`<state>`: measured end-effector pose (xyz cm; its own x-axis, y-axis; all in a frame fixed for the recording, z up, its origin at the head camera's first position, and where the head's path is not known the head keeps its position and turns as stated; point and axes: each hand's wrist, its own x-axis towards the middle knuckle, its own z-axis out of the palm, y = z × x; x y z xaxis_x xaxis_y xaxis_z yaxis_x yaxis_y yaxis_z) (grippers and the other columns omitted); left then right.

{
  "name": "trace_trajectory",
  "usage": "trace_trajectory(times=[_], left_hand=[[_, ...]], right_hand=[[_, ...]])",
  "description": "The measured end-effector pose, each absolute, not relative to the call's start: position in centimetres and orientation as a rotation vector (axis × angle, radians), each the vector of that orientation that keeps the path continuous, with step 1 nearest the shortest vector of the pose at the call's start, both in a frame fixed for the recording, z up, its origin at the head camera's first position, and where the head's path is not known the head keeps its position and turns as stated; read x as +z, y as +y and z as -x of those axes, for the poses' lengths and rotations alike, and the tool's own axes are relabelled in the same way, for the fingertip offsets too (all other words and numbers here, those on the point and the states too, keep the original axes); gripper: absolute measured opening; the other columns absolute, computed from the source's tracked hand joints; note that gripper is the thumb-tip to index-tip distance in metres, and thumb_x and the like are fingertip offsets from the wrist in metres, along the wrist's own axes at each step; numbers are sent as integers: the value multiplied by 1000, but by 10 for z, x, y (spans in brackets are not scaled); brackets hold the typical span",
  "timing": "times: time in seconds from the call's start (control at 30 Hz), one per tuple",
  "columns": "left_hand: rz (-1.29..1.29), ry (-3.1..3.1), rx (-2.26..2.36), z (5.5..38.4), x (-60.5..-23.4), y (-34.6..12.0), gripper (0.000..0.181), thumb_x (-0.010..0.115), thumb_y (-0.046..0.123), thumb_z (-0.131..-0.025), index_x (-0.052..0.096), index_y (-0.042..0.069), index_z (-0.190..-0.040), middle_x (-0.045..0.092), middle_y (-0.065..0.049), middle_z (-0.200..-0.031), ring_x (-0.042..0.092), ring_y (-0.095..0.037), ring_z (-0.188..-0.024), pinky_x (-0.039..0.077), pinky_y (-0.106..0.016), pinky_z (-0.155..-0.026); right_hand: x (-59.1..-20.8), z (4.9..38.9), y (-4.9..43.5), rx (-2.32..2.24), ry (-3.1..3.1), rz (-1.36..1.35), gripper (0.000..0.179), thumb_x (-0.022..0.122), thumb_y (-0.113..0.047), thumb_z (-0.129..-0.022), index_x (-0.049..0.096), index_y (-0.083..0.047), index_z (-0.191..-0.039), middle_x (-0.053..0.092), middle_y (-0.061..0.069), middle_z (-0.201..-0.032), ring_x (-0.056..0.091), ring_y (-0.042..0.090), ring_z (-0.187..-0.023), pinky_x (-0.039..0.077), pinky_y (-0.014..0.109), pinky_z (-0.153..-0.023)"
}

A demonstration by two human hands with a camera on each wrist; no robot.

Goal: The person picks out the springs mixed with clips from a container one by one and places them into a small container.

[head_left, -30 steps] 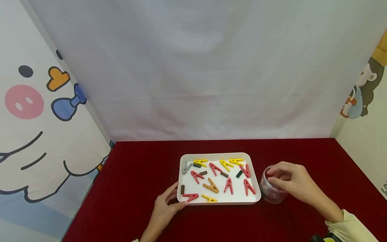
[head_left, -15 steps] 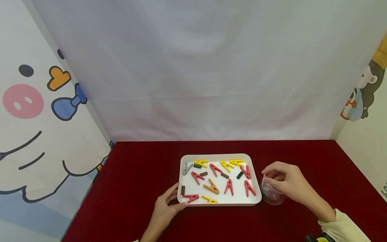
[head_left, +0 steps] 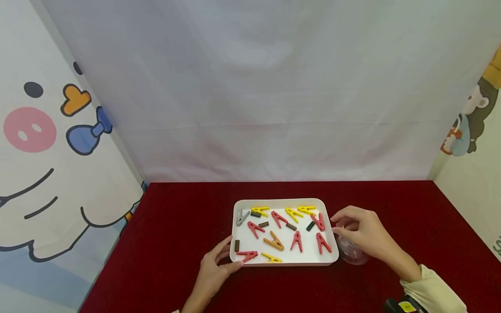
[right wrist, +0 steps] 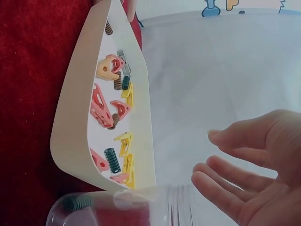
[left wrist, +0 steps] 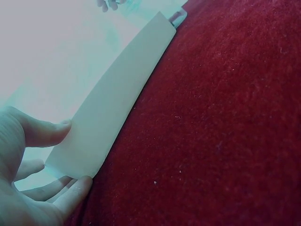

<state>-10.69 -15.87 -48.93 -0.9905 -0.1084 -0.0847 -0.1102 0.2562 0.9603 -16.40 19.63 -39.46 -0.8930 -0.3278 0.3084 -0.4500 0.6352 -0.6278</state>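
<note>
My left hand grips the near left corner of a white tray, thumb at the front rim and fingers round the side. In the left wrist view, the thumb lies against the tray's pale wall. Between the tray's right end and my right hand stands a clear jar, its upper part overlapped by that hand. The right wrist view shows the right hand with thumb and fingers apart, holding nothing. A dark green spring lies inside the jar.
Red, yellow, grey and orange plastic clips, such as the orange clip, lie spread in the tray. Several small coil springs, including a dark green spring, lie among them. A red cloth covers the table, with a white curtain behind.
My right hand has moved left from over the jar's mouth toward the tray's right edge. The left hand stays at the tray corner.
</note>
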Motion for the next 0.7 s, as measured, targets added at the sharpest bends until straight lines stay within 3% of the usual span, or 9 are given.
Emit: trace_trajectory(times=[0.7], left_hand=[[219,2526,1861,106,-490,-159,72,82,11,-70,52,11,-136,58,-15,-121,55,-28,-111,49,-28,-78]], right_hand=[[-398,175,177,1143,-2748,-657,15,75,0,-76,70,-4,-90,65,6,-88,62,14,-75,52,24,-64]])
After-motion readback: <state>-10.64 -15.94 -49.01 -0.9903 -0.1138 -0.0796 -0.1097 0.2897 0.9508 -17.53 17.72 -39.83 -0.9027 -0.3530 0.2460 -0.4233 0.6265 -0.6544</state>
